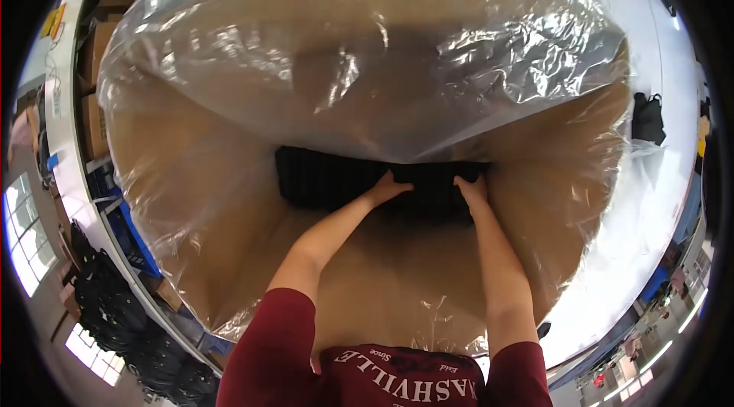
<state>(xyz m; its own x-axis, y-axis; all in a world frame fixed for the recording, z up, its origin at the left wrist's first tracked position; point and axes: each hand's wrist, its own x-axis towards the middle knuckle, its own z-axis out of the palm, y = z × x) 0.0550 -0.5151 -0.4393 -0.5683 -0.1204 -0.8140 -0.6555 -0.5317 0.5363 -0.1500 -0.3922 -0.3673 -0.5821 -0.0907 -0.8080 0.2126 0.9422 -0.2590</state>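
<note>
A large cardboard box, lined with clear plastic film, opens in front of me. Several black bundles, which look like soft folded goods, lie in a row along its bottom, one of them at the left. Both of my arms reach down inside. My left hand grips the left side of a black bundle, its thumb showing on top. On the right side of that same bundle my right hand is closed, thumb toward the left. The other fingers are mostly hidden against the dark material.
Loose film hangs over the box's far side and rim. A white table stands to the right, with a black item on it. At left are shelves with cardboard boxes, a blue crate and a heap of black goods.
</note>
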